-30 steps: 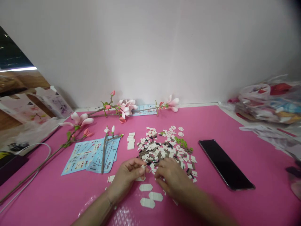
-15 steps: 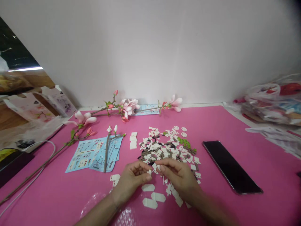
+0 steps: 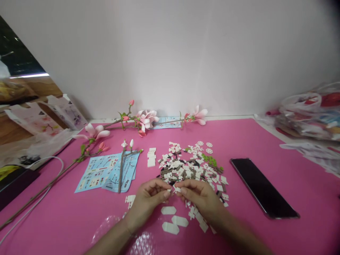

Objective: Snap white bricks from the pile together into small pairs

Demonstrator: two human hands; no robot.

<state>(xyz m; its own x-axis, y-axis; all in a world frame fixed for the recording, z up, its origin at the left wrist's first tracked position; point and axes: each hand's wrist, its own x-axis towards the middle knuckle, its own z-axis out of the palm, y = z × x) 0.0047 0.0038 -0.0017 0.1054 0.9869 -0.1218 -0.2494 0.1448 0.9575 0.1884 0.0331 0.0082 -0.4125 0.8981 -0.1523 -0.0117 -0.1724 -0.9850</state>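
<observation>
My left hand (image 3: 152, 196) pinches a tiny white building piece (image 3: 169, 190) between thumb and fingertips, mostly covered by them. Close beside it, my right hand (image 3: 198, 194) grips another small white building piece (image 3: 177, 189). The fingertips of both hands nearly meet; whether the two pieces touch I cannot tell. Just beyond lies a heap of loose building pieces (image 3: 183, 168) in white, brown-grey, black and green. Below the hands are several flat white pointed plates (image 3: 180, 221). A short brown branch with white buds (image 3: 121, 170) rests on blue instruction sheets (image 3: 98, 170) at the left.
A black phone (image 3: 262, 187) lies to the right. Pink magnolia branches (image 3: 147, 120) stretch along the back, and a long stem crosses the left. Bubble wrap (image 3: 145, 243) sits under my left forearm. Boxes (image 3: 37, 118) stand far left, plastic bags (image 3: 305, 113) far right.
My fingertips have drawn slightly closer together, and the white piece in my right hand has turned. The whole view has shifted a little.
</observation>
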